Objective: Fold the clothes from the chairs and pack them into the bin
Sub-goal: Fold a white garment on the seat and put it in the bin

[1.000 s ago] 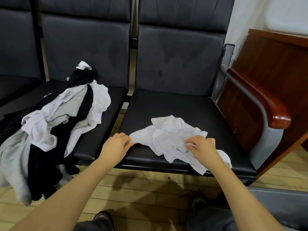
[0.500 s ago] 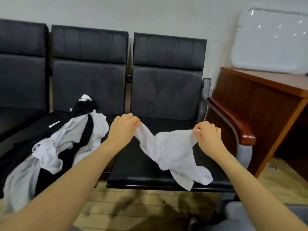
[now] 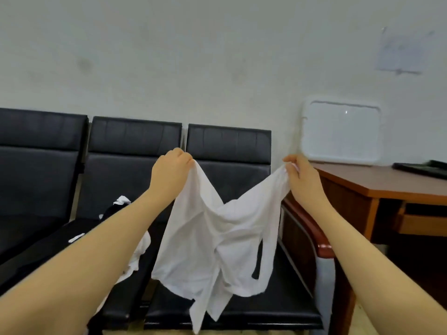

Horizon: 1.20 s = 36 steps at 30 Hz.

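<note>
Both hands are clamped on a white garment (image 3: 212, 240): one top corner is pinched by the left hand (image 3: 169, 172), the other by the right hand (image 3: 300, 175), above the rightmost chair (image 3: 229, 146).

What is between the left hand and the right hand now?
In the head view, the white shirt stretches between the left hand and the right hand, sagging in the middle, with the chair backrest behind.

Row of black padded chairs (image 3: 227, 151) along the wall, the middle seat has a heap of black and white clothes (image 3: 116, 213) on it, and a brown wooden desk (image 3: 387, 184) sits just beside on the right.
</note>
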Motion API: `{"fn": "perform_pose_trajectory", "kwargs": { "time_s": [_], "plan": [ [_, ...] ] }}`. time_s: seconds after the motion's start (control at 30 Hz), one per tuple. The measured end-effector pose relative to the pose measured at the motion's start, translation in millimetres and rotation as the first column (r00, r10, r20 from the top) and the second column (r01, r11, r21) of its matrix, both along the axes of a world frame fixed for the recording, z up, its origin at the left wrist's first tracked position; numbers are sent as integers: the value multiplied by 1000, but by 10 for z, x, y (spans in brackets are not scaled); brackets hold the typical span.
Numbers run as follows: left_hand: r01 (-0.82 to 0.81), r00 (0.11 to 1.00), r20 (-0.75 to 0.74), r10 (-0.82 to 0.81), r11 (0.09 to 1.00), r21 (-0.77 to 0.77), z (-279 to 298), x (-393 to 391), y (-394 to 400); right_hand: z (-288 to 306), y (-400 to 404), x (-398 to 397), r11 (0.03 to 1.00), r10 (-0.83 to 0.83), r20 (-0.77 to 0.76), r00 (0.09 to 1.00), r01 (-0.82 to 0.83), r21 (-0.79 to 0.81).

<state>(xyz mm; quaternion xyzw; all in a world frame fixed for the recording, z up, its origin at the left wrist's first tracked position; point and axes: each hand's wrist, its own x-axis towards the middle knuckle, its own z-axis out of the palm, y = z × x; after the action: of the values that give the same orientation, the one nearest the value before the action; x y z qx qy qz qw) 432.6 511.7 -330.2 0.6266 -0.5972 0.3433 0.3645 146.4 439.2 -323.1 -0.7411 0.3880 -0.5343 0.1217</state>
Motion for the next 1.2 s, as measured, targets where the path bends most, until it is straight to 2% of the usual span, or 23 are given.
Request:
{"fn": "perform_pose_trajectory", "kwargs": {
  "time_s": [0.07,0.2,0.37,0.57,0.63,0.7,0.77,0.87,0.97,1.13,1.2],
  "plan": [
    [22,991,-136,-16,999,42,134,-30,52,146,38,-58,999,6,18,1000,-5,-32],
    [62,974,-220,-44,995,78,283,-77,112,330,93,-169,997,-34,-3,999,34,-67],
    [65,966,-256,-20,984,168,281,-100,129,320,66,-334,995,-87,-32,996,85,-60],
    [25,978,-206,8,987,156,174,-53,86,185,64,-447,999,-50,76,996,49,19],
    [-12,991,-127,45,968,249,101,-8,75,132,1,-475,998,-68,-5,998,68,-13],
    [-61,995,-52,81,946,319,8,63,53,90,-68,-508,986,-166,-158,973,165,-19],
    [-99,992,-42,117,949,298,-94,129,9,28,-95,-525,969,-228,-303,925,247,28],
    [-144,969,-177,170,978,150,-234,128,-53,-110,-120,-545,956,-242,-434,868,290,46],
    [-123,930,-340,141,990,73,-372,67,-80,-240,-160,-532,949,-271,-439,857,315,31],
    [-40,905,-419,76,995,94,-533,13,-127,-437,-241,-487,922,-369,-423,827,382,-58],
    [-39,896,-433,101,988,150,-537,-41,-144,-483,-238,-459,955,-278,-323,905,297,12]
  ]
}}
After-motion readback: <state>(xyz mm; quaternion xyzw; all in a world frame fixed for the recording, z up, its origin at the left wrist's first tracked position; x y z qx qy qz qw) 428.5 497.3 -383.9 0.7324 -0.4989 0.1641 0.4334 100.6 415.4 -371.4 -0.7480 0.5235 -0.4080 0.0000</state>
